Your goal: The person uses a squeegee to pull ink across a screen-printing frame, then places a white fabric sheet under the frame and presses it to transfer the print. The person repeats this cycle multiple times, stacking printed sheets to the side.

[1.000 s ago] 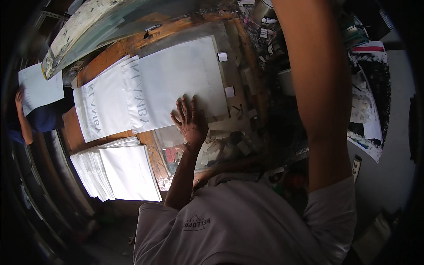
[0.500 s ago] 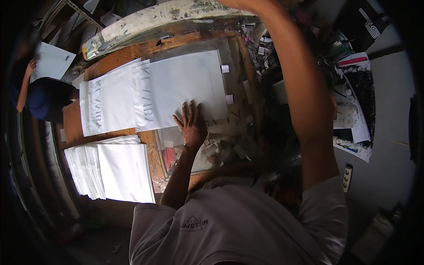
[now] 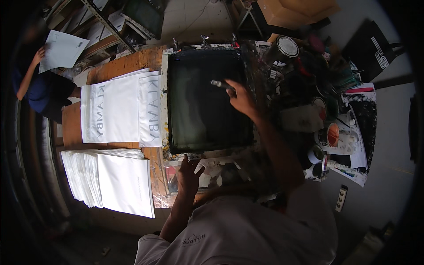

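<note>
A screen-printing frame (image 3: 165, 110) with a dark mesh (image 3: 194, 119) lies flat over the right part of a white plastic bag (image 3: 150, 106) printed with dark letters. My right hand (image 3: 242, 100) is over the right half of the mesh, closed on a narrow tool with a pale end (image 3: 216, 83); its kind is not clear. At the frame's near edge is my left hand (image 3: 189, 176), fingertips at the rim and thumb apart, holding nothing. Another printed white bag (image 3: 117, 106) lies to the left, partly under the first.
A stack of white bags (image 3: 126, 181) sits at the near left of the wooden table (image 3: 73, 119). Clamps (image 3: 204, 40) line the frame's far edge. Ink tubs and cans (image 3: 287, 46) crowd the right. At far left a person holds a white sheet (image 3: 64, 49).
The raised frame has come down over the bag. My right arm has dropped from the far edge to above the mesh. My left hand has drawn back from the bag to the near edge.
</note>
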